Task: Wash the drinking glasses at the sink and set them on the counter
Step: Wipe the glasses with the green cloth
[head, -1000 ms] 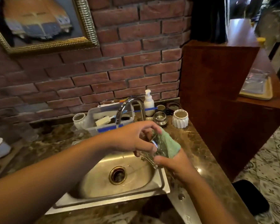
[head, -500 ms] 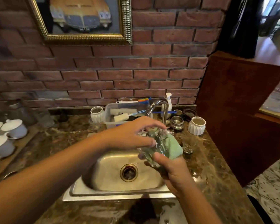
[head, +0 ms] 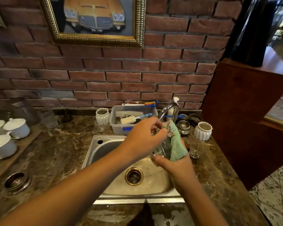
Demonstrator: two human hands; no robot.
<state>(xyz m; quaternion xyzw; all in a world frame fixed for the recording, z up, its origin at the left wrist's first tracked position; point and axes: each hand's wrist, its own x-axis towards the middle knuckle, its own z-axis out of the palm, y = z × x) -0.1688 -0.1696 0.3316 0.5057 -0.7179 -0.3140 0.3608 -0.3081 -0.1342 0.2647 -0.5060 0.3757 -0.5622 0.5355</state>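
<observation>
Over the steel sink [head: 95, 149], below the faucet [head: 167, 110], I hold a clear drinking glass [head: 160, 150] between both hands. My left hand [head: 142, 139] grips its upper part, fingertips curled at the rim beside the cloth's top edge. My right hand [head: 175, 163] cups the glass from below and holds a green cloth [head: 176, 144] wrapped against its right side. Hands and cloth hide most of the glass. Another small clear glass [head: 194, 153] stands on the marble counter [head: 55, 154] just right of the sink.
Behind the sink are a plastic tub of brushes [head: 119, 126], a soap bottle [head: 175, 101], a metal cup [head: 184, 127] and two white ribbed cups [head: 203, 130]. White teacups [head: 16, 128] on a tray, glass jars [head: 24, 110] and a metal bowl [head: 15, 181] sit left. A wooden partition [head: 243, 111] stands right.
My view has swung left and up. The cloth has slid higher up the glass's side, and my left fingers now sit at the cloth's top edge. Both hands stay over the sink.
</observation>
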